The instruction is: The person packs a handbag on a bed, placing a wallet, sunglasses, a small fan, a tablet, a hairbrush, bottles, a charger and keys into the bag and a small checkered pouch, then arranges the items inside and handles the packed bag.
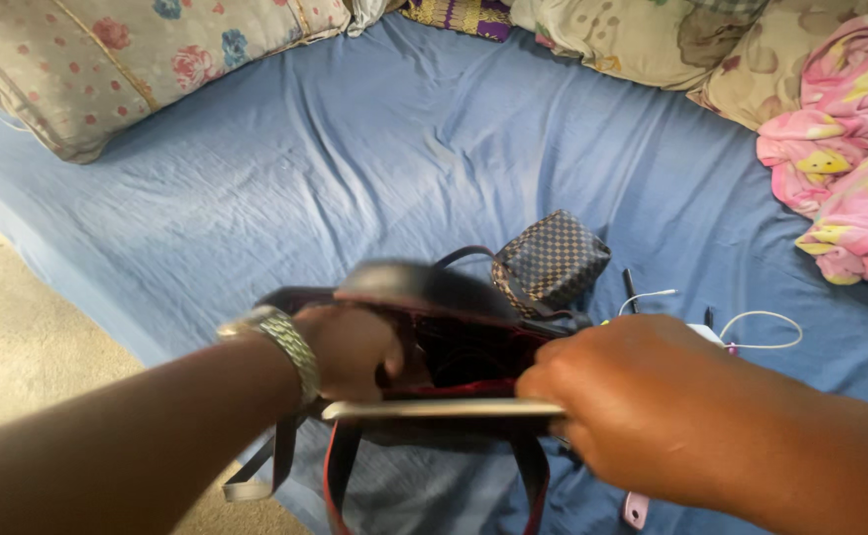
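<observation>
A black handbag (424, 287) with a dark red lining and red-edged straps lies open on the blue bedsheet (374, 168). My left hand (355, 349), with a metal wristwatch (280, 342) on the wrist, grips the bag's left rim and holds it open. My right hand (632, 396) holds a thin flat light-coloured object (434, 408), like a phone seen edge-on, across the bag's near rim. A small checkered brown pouch (551, 261) lies just behind the bag.
A white cable (765, 319) and a small white item lie right of the bag, a pink object (636, 509) below my right hand. Floral pillows (87, 69) line the back left, a pink blanket (845, 149) the right. Beige floor (18, 337) borders the bed's left edge.
</observation>
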